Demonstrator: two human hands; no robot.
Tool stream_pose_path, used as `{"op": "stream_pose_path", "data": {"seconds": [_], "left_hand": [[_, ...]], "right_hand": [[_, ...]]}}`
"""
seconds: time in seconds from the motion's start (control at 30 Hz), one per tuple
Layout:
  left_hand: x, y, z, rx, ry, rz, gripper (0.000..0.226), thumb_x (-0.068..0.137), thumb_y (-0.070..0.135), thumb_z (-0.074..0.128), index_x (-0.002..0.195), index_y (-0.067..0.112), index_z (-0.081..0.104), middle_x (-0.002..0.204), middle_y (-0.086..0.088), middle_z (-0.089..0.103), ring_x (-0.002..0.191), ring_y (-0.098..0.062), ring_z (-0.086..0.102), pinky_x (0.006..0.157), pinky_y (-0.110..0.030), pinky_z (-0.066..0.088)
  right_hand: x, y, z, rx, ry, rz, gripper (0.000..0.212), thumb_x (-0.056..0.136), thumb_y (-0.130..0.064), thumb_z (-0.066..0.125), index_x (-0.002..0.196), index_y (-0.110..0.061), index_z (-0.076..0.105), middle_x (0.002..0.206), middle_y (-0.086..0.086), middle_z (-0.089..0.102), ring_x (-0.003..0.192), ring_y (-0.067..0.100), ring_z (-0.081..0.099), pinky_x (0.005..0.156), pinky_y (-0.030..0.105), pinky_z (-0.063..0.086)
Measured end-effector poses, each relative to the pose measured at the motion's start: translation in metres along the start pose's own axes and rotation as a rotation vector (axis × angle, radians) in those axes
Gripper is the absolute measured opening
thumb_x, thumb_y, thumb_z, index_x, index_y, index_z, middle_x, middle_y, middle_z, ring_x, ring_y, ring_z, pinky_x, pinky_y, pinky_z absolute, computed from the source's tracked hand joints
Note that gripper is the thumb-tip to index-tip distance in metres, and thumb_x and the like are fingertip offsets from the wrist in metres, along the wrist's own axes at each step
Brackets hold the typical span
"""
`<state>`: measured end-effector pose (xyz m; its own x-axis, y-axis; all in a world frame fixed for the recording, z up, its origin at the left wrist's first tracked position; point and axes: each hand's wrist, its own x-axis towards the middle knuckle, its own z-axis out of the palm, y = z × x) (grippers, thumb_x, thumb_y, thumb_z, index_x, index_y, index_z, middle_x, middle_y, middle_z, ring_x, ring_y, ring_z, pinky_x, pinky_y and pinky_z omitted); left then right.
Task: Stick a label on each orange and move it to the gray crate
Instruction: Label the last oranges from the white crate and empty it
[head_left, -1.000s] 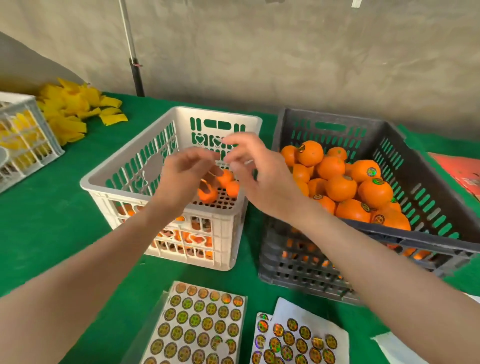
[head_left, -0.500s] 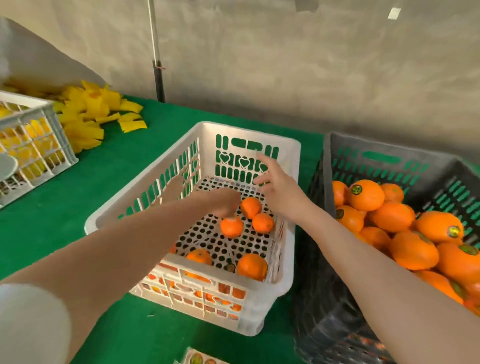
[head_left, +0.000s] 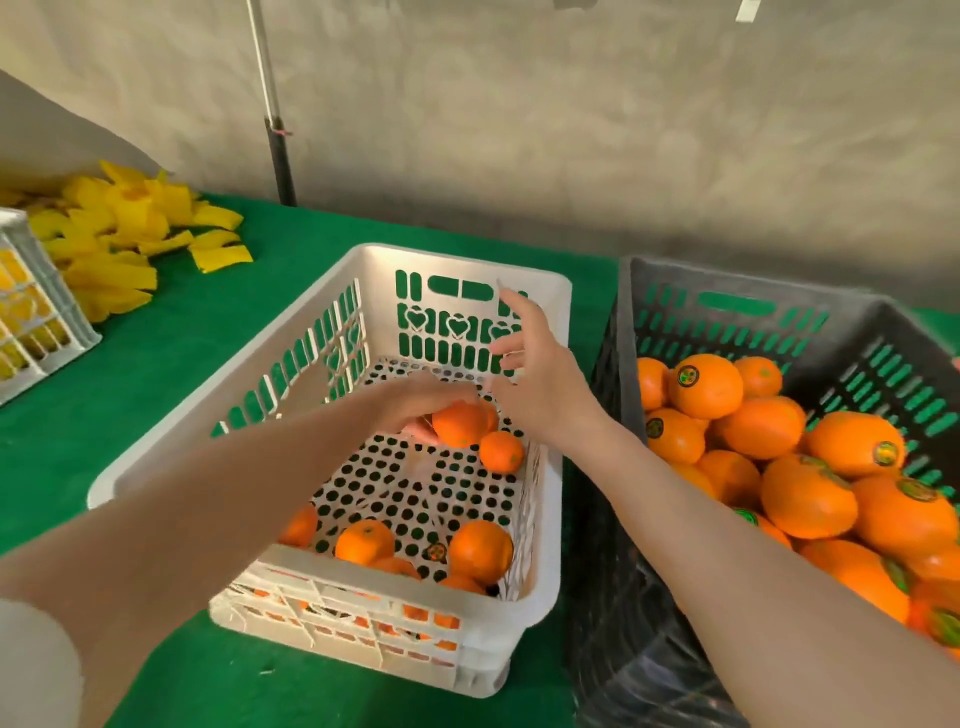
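Orange (head_left: 458, 426) in our left hand (head_left: 415, 402), down in the white crate (head_left: 457, 264)
Our left hand's curled round it near the crate's far end, fingertips tucked under the fruit where we can't see them. Our right hand (head_left: 540, 387) hovers just beside, fingers spread; whether a label's stuck on a fingertip, we honestly can't tell. The gray crate (head_left: 675, 280) of labelled oranges gets cut off at the right edge.
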<state>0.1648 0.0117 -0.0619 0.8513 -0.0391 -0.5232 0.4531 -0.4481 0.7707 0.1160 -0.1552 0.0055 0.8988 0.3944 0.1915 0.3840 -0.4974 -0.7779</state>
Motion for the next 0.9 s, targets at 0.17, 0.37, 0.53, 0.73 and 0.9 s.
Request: {"op": "stream_pose_path", "data": {"seconds": [0.17, 0.37, 0.53, 0.73, 0.9], "left_hand": [[-0.072, 0.016, -0.009, -0.632, -0.145, 0.047, 0.05, 0.095, 0.043, 0.045, 0.129, 0.007, 0.043, 0.104, -0.021, 0.057, 0.066, -0.024, 0.06, 0.054, -0.025, 0.056], [-0.135, 0.015, 0.008, -0.834, -0.208, 0.135, 0.072, 0.091, 0.068, 0.026, 0.129, 0.011, 0.049, 0.094, -0.017, 0.069, 0.063, -0.023, 0.067, 0.052, -0.027, 0.052], [-0.165, 0.02, 0.028, -0.853, -0.129, 0.318, 0.068, 0.076, 0.055, 0.057, 0.129, 0.013, 0.047, 0.117, -0.018, 0.059, 0.071, -0.022, 0.066, 0.055, -0.027, 0.053], [-0.189, 0.033, 0.052, -0.886, -0.075, 0.287, 0.071, 0.075, 0.062, 0.052, 0.124, 0.012, 0.048, 0.102, -0.019, 0.057, 0.06, -0.02, 0.057, 0.052, -0.026, 0.051], [-0.208, 0.041, 0.078, -0.851, -0.097, 0.305, 0.068, 0.082, 0.061, 0.049, 0.126, 0.009, 0.052, 0.101, -0.019, 0.058, 0.064, -0.02, 0.057, 0.064, -0.028, 0.048]], "right_hand": [[-0.01, -0.012, -0.001, 0.033, -0.157, -0.06, 0.118, 0.073, -0.007, 0.076, 0.145, -0.049, -0.007, 0.147, -0.002, 0.036, 0.116, 0.0, 0.038, 0.077, 0.012, 0.04], [-0.03, -0.031, -0.013, 0.1, -0.035, -0.087, 0.107, 0.078, -0.02, 0.076, 0.146, -0.046, -0.001, 0.111, -0.022, 0.052, 0.099, -0.001, 0.054, 0.073, 0.016, 0.046], [-0.064, -0.042, -0.03, 0.301, -0.001, -0.02, 0.076, 0.084, -0.022, 0.071, 0.143, -0.034, 0.024, 0.117, -0.01, 0.059, 0.099, 0.005, 0.062, 0.076, 0.019, 0.051], [-0.107, -0.056, -0.043, 0.446, 0.071, 0.053, 0.014, 0.092, -0.021, 0.06, 0.104, -0.019, 0.067, 0.119, -0.003, 0.064, 0.108, 0.009, 0.06, 0.097, 0.033, 0.049], [-0.131, -0.06, -0.05, 0.266, 0.156, -0.053, 0.008, 0.091, -0.016, 0.061, 0.086, -0.016, 0.067, 0.111, -0.001, 0.063, 0.107, 0.011, 0.057, 0.097, 0.034, 0.046]]}}
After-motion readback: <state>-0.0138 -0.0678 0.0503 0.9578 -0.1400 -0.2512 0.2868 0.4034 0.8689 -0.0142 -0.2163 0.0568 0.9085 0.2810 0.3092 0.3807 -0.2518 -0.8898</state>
